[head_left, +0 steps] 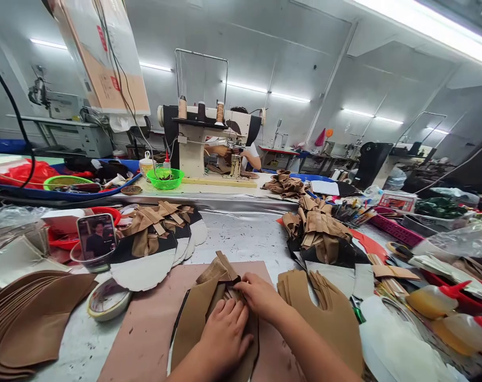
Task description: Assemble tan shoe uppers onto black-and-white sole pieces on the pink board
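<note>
A tan leather shoe upper piece (193, 313) with dark edging lies on a pinkish-brown board in front of me. My left hand (227, 329) rests on it from above, fingers slightly bent and thumb apart, pressing the material down. At the far end of the piece, my right hand (260, 297) pinches its dark-trimmed edge between thumb and forefinger. A narrow strap (225, 265) sticks up just beyond the fingertips. To the right lies a stack of cut tan leather pieces (320, 313); part of it is behind my right forearm.
A tape roll (109, 298) and fanned brown leather pieces (34, 323) lie left. Behind them, a phone (97, 237) leans upright beside assembled uppers (157, 228). More uppers (324, 228) and glue bottles (436, 298) are right. A person sits behind the sewing machine (193, 143).
</note>
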`<state>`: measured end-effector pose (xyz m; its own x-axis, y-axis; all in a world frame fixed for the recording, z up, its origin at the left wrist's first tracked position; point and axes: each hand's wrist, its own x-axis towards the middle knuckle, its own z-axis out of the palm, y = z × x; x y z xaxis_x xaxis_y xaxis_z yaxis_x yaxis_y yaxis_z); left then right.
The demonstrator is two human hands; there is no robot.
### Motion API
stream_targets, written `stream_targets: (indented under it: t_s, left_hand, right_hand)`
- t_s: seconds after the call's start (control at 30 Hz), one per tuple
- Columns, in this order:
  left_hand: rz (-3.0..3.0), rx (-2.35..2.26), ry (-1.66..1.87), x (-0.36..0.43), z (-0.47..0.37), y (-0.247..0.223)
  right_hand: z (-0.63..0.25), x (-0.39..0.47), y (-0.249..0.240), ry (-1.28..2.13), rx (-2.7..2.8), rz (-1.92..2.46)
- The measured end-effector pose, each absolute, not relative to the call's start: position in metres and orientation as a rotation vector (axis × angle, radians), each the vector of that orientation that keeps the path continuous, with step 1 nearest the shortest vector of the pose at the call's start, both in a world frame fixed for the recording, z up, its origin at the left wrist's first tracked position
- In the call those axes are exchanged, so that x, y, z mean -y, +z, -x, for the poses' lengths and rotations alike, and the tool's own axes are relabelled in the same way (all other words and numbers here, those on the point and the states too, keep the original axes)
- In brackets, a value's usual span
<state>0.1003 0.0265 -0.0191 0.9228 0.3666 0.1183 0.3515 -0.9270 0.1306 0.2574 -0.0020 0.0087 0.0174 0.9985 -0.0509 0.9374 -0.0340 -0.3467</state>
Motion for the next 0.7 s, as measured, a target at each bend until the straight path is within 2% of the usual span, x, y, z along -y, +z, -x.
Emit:
stream_targets:
  t_s: [0.3, 0.7]
  left_hand:
    - [-2.983, -0.551, 0.18, -0.027, -0.098, -0.023]
    - [-2.866, -0.544, 0.05, -0.029, -0.102, -0.016]
  right_hand:
    - [-0.283, -0.038, 0.013, 0.657, 2.132, 2.116]
    - [-0.27, -0.039, 0.014, 0.51, 2.023, 2.289]
